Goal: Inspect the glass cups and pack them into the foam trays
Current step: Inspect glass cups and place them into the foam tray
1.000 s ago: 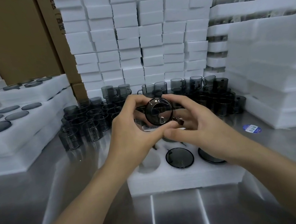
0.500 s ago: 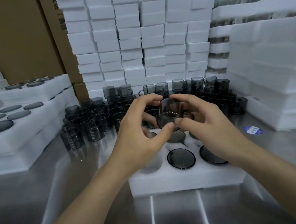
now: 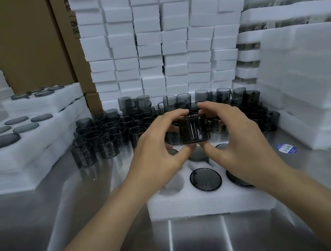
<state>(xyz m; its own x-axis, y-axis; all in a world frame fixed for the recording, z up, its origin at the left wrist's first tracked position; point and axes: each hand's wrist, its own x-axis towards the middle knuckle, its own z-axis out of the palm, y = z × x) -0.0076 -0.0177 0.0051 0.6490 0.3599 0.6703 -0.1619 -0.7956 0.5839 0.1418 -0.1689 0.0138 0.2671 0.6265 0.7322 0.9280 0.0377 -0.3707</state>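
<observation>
Steel bench (image 3: 46,214), foam stacks behind. Left hand (image 3: 159,147) and right hand (image 3: 237,134) pinch one upright cup (image 3: 194,129) above foam tray (image 3: 208,201). Inspection step, judged. Next: lower into empty pocket (image 3: 171,184).

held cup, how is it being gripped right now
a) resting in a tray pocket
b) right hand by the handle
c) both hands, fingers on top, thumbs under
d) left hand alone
c: the left hand and right hand pinch the held cup above the foam tray.
</observation>
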